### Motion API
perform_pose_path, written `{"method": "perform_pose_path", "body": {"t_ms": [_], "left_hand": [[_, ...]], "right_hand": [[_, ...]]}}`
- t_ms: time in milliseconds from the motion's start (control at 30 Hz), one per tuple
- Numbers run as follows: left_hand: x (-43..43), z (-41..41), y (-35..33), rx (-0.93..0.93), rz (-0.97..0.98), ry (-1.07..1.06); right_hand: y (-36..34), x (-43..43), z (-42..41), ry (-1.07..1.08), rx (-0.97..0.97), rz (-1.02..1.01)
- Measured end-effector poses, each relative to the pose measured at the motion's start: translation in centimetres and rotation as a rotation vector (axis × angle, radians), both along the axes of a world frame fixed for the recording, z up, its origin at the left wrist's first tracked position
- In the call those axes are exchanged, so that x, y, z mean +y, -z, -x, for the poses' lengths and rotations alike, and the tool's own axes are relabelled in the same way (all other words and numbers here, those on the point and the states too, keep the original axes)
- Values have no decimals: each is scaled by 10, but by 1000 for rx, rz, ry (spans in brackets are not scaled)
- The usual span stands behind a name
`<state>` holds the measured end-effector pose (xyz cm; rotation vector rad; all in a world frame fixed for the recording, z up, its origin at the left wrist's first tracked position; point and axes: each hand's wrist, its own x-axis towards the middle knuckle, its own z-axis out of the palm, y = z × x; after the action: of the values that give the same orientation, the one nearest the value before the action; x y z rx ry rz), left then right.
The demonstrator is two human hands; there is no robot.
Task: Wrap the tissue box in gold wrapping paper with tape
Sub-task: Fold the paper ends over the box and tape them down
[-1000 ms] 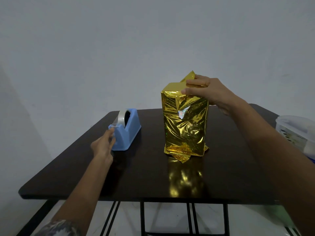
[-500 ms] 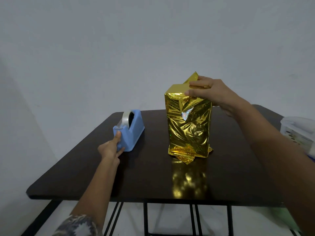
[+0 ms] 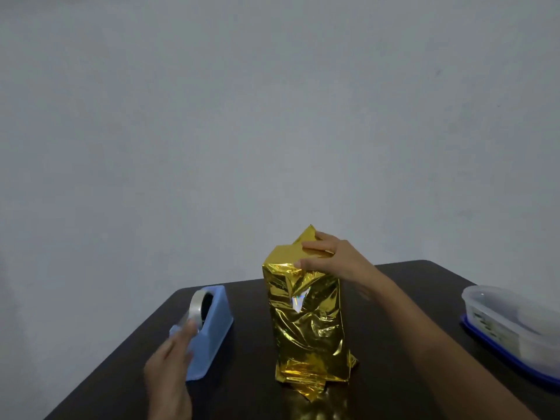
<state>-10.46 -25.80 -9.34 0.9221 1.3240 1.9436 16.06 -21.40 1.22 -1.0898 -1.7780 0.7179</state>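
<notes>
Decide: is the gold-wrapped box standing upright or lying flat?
Upright: the gold-wrapped box stands on end on the table, right hand holding its top.

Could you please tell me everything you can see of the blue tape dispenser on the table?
The tape dispenser is a light blue, plastic-looking wedge block, upright on the dark table, left of the gold-wrapped box and apart from it. A roll of clear tape sits in its top slot, around a dark hub. The left hand reaches its near end, fingers at the roll's front edge; blur hides whether they pinch tape.
</notes>
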Motion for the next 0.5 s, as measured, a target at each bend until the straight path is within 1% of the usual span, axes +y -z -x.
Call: {"method": "perform_pose_path", "body": {"t_ms": [33,133,233,300,367,500], "left_hand": [[-2,-10,-17,-1,-51,45],[-1,-40,-72,216,-204,254],[12,-63,-111,429,-212,491],[24,-73,-124,531,-190,597],[35,-78,-128,550,-157,674],[47,-80,-131,535,-123,753]], "right_hand": [[0,0,1,-2,-6,0],[0,-2,2,-14,-14,-8],[0,-3,0,-33,-9,1],[0,-4,-2,-39,-7,6],[1,-5,-4,-45,0,5],[-1,-5,-2,-62,-10,-1]]}}
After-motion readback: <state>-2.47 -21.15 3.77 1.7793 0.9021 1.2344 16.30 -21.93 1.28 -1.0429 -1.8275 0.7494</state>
